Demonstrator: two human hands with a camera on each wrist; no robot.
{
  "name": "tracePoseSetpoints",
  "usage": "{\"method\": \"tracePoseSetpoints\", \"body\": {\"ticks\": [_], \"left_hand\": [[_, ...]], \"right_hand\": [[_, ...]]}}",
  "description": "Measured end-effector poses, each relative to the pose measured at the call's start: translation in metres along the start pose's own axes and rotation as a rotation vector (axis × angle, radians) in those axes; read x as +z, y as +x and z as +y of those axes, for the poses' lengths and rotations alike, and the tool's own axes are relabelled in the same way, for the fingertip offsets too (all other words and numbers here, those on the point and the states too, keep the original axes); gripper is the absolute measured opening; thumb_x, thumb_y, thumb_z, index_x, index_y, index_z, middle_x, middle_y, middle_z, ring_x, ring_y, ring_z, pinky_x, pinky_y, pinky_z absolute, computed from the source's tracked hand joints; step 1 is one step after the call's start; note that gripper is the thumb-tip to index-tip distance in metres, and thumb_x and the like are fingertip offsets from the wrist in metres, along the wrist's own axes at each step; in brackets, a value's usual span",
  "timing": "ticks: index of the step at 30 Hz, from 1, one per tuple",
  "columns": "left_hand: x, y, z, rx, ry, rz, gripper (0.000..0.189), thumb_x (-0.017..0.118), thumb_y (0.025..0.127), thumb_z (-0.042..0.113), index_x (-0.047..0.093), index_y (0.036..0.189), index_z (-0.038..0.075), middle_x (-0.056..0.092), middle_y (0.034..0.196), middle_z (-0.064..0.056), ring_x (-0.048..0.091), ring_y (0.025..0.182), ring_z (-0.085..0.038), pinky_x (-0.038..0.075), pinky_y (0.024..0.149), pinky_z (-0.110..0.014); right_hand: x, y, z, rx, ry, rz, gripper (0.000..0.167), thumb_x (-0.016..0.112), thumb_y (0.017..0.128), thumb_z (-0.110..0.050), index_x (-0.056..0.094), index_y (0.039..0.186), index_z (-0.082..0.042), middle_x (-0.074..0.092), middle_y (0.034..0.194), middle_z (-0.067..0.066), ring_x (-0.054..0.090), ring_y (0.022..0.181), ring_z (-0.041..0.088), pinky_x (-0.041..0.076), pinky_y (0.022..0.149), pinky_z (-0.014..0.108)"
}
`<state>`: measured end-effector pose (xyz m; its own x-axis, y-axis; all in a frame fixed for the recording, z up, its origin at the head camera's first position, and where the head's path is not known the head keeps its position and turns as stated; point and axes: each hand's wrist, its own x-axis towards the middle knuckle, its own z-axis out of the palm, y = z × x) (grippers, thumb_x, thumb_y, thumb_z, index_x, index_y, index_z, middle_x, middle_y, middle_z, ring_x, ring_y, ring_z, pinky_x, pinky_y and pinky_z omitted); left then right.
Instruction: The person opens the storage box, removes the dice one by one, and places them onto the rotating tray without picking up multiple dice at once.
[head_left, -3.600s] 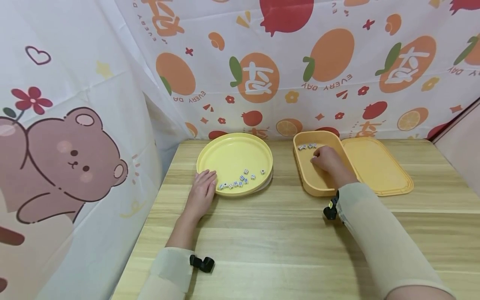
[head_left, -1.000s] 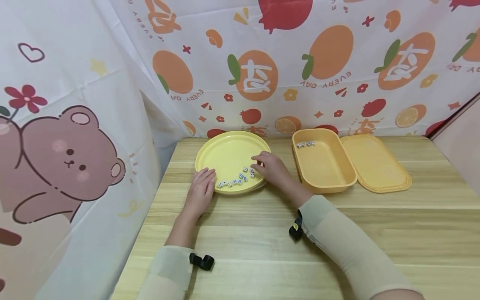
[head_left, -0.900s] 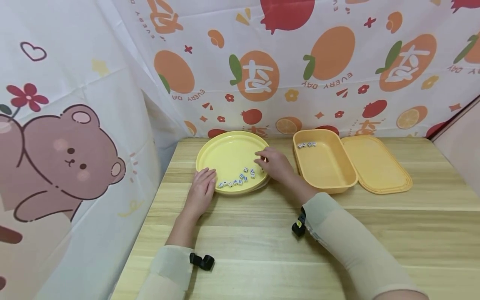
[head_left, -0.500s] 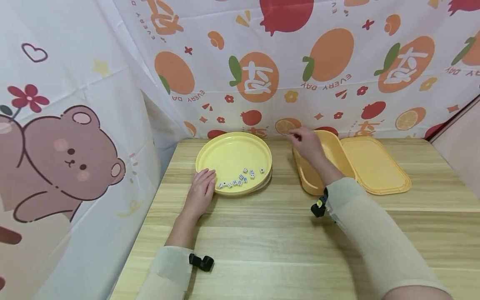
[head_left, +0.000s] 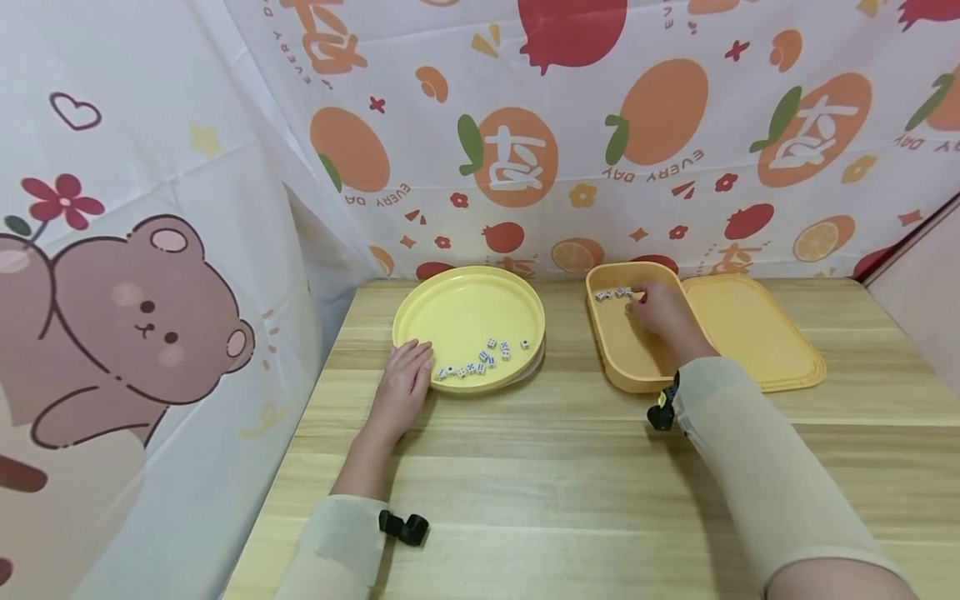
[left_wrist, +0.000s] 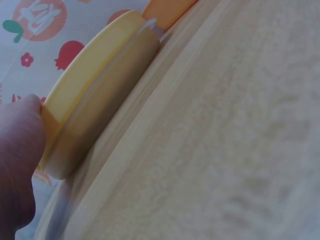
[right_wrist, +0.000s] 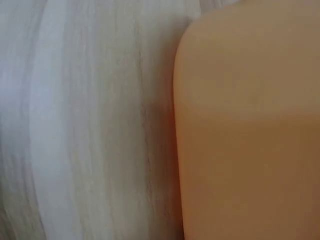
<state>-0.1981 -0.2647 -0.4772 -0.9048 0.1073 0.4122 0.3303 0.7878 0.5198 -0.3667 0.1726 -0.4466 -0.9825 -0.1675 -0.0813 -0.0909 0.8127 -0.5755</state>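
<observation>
A yellow round tray [head_left: 465, 310] stands at the back left, with several white dice [head_left: 481, 367] inside its near rim. My left hand [head_left: 401, 387] rests on the tray's left rim, fingers fairly straight; the left wrist view shows this hand [left_wrist: 20, 145] against the tray's side [left_wrist: 82, 85]. To the right is a deep orange-yellow rectangular box [head_left: 637, 354], holding a short row of dice [head_left: 609, 295] at its back left. My right hand [head_left: 663, 315] reaches into the box, thumb and index finger apart beside the row's right end. The right wrist view shows only the box's outer wall [right_wrist: 250, 150] and tabletop.
A flat lid [head_left: 757, 329] of the box's colour lies on the table to its right. The wood table [head_left: 525, 475] backs onto a fruit-print cloth [head_left: 570, 125]; a bear-print cloth [head_left: 255, 192] hangs along the left side.
My right hand has gone from over the tray to the box and down inside it. One more die lies in the tray than in the oldest frame. My left hand has stayed put.
</observation>
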Motion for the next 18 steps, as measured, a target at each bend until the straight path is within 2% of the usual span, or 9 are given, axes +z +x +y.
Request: {"method": "tracePoseSetpoints", "body": {"ticks": [2,4,7,10,13,16,18], "left_hand": [[0.001,0.000,0.000,-0.001,-0.001,-0.002,0.036,0.046,0.104,0.016,0.059,0.129,-0.007,0.057,0.140,-0.017,0.039,0.140,-0.033,0.016,0.122,-0.059],[0.002,0.000,0.001,-0.008,0.000,-0.008,0.037,0.045,0.104,0.016,0.059,0.129,-0.007,0.056,0.140,-0.016,0.039,0.141,-0.033,0.015,0.122,-0.059],[0.004,0.000,0.001,-0.017,0.001,-0.021,0.037,0.045,0.104,0.017,0.059,0.130,-0.006,0.056,0.141,-0.015,0.038,0.142,-0.031,0.014,0.122,-0.058],[0.004,0.001,0.001,-0.018,0.000,-0.029,0.037,0.045,0.104,0.017,0.058,0.131,-0.006,0.055,0.142,-0.015,0.037,0.142,-0.032,0.014,0.122,-0.058],[0.004,0.001,0.000,-0.016,-0.001,-0.025,0.038,0.045,0.104,0.017,0.058,0.131,-0.006,0.055,0.142,-0.016,0.037,0.142,-0.033,0.014,0.122,-0.058],[0.003,0.001,0.000,-0.017,0.002,-0.019,0.038,0.044,0.104,0.018,0.058,0.131,-0.006,0.055,0.142,-0.016,0.037,0.142,-0.033,0.014,0.122,-0.058],[0.002,0.001,0.000,-0.016,0.001,-0.022,0.038,0.044,0.104,0.018,0.058,0.131,-0.006,0.055,0.142,-0.016,0.037,0.142,-0.033,0.014,0.122,-0.058]], "right_hand": [[0.002,0.001,0.003,0.017,-0.004,-0.033,0.052,0.060,0.095,-0.019,0.047,0.142,-0.001,0.061,0.117,0.023,0.057,0.097,0.033,0.051,0.086,0.046],[0.004,0.002,0.004,0.026,0.007,-0.053,0.059,0.060,0.095,-0.019,0.040,0.148,-0.004,0.058,0.126,0.024,0.055,0.104,0.035,0.048,0.095,0.050],[0.006,0.004,0.006,0.046,0.008,-0.095,0.067,0.058,0.096,-0.020,0.027,0.154,-0.007,0.047,0.143,0.026,0.048,0.120,0.038,0.038,0.110,0.056],[0.009,0.004,0.007,0.064,0.011,-0.123,0.067,0.056,0.098,-0.021,0.024,0.156,-0.008,0.036,0.153,0.025,0.040,0.131,0.039,0.028,0.117,0.057],[0.012,0.003,0.007,0.070,0.016,-0.110,0.057,0.055,0.099,-0.024,0.033,0.149,-0.008,0.041,0.147,0.025,0.044,0.126,0.039,0.033,0.114,0.057],[0.014,0.002,0.005,0.066,0.036,-0.076,0.041,0.056,0.099,-0.023,0.043,0.134,-0.006,0.050,0.129,0.023,0.048,0.112,0.036,0.043,0.101,0.051],[0.016,0.001,0.005,0.056,0.024,-0.056,0.031,0.056,0.099,-0.022,0.048,0.122,-0.003,0.053,0.115,0.021,0.051,0.103,0.034,0.045,0.091,0.046]]}}
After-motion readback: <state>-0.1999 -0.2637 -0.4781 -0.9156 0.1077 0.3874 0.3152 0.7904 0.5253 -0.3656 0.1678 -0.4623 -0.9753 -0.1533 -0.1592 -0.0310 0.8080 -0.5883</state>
